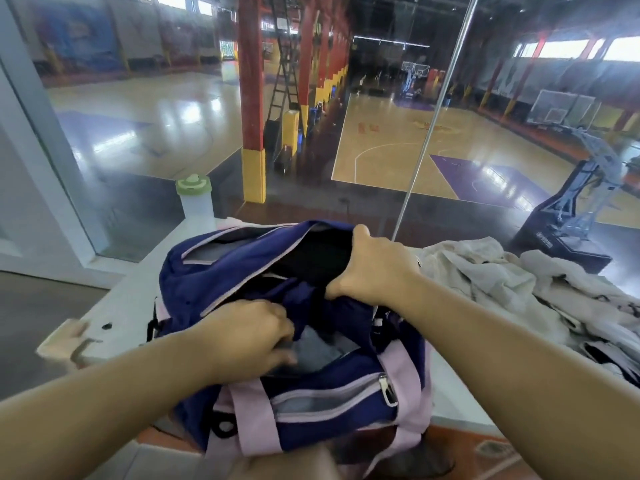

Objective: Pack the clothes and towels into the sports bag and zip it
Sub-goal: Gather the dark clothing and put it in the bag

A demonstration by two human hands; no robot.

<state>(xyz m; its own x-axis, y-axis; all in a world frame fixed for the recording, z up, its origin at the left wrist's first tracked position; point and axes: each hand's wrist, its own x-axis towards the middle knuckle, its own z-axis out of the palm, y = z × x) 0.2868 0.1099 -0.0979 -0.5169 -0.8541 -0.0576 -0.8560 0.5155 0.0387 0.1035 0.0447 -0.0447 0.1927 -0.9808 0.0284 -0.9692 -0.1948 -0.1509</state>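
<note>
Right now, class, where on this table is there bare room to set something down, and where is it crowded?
Bare table lies left of the sports bag, nearer than the bottle. The right side is crowded with the heap of clothes. The left hand and right hand grip the bag's opening.

My left hand [249, 336] and my right hand [370, 268] are both bare, and so are the wrists behind them. My left forearm [121, 393] is bare along all of its visible length, from the wrist to the near left edge of the view. My right forearm [519, 341] is bare likewise, out to the near right edge. Both forearms look smooth and even, and they widen toward the near edge. The fingers [277, 355] of my left hand are blurred; those of my right show rounded knuckles.
</note>
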